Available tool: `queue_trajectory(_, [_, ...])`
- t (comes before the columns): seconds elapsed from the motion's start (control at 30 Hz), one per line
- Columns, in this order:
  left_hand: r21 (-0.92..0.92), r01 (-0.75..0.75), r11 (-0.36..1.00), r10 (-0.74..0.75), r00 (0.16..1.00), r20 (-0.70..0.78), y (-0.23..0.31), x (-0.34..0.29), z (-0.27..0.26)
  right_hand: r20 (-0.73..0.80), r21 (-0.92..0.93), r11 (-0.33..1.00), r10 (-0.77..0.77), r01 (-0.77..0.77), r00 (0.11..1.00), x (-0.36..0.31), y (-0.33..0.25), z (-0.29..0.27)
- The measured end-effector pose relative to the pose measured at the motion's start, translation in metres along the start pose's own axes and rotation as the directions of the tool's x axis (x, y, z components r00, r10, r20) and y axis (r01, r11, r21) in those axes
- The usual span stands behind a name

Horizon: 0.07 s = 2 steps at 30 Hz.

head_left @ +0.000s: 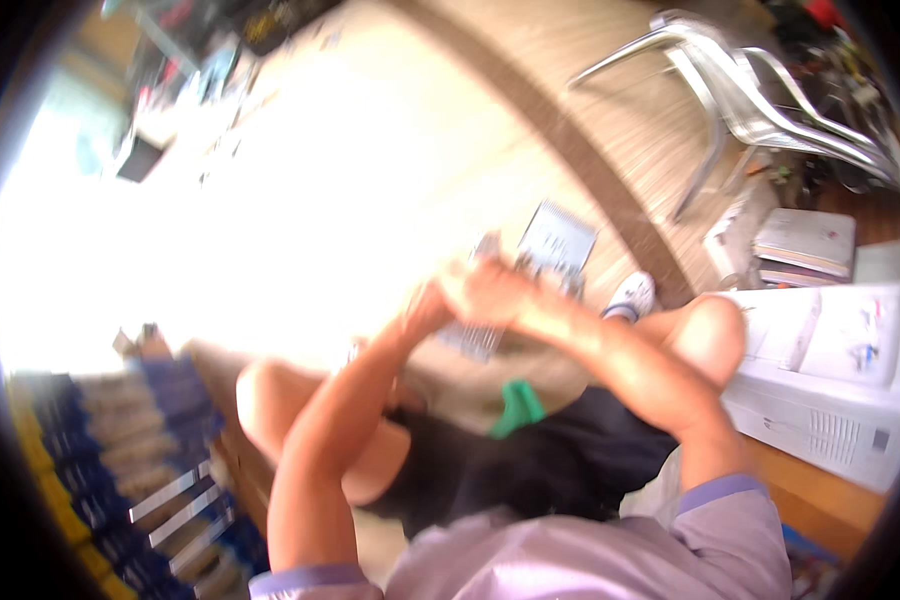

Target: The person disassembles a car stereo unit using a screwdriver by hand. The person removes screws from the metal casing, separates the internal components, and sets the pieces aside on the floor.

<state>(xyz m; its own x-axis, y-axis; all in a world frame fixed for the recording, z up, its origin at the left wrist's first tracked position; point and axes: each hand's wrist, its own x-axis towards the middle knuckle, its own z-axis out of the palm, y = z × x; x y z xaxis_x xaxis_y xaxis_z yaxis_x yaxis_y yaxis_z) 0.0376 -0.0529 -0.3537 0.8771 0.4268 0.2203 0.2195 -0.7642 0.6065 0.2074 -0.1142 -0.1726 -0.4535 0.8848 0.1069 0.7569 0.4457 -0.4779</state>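
Note:
Out in front of me, my left hand [425, 305] and my right hand [492, 292] meet, both blurred by motion. The right one is curled closed, and the left one's fingers are bent in against it. Whatever lies between them is hidden. Just past the hands, a small greyish piece [486, 245] shows, too smeared to name. Under them is a pale grey slotted piece [475, 342]. Beyond the right wrist, a light grey ribbed panel [558, 236] lies on the floor, with small blurred parts [562, 281] at its near edge.
A green object [518, 408] lies between my bent legs. At the right are a metal chair [740, 100], a flat stack [805, 243] and a white boxy appliance [830, 425]. Blue-and-yellow stacked items [130, 430] stand at the left. Glare washes out the floor at the far left.

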Motion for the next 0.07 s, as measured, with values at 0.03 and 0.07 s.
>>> queue_trajectory(0.03, [0.117, 0.078, 0.990, -0.089, 0.992, 0.092, -0.008, -0.012, 0.010, -0.047, 0.076, 0.997, 0.010, -0.006, 0.999, -0.004, -0.002, 0.001])
queue_trajectory(0.07, [0.218, 0.031, 0.976, -0.028, 0.999, -0.016, -0.011, -0.010, 0.026, -0.152, 0.000, 0.992, -0.126, 0.128, 0.980, -0.001, -0.003, 0.003])
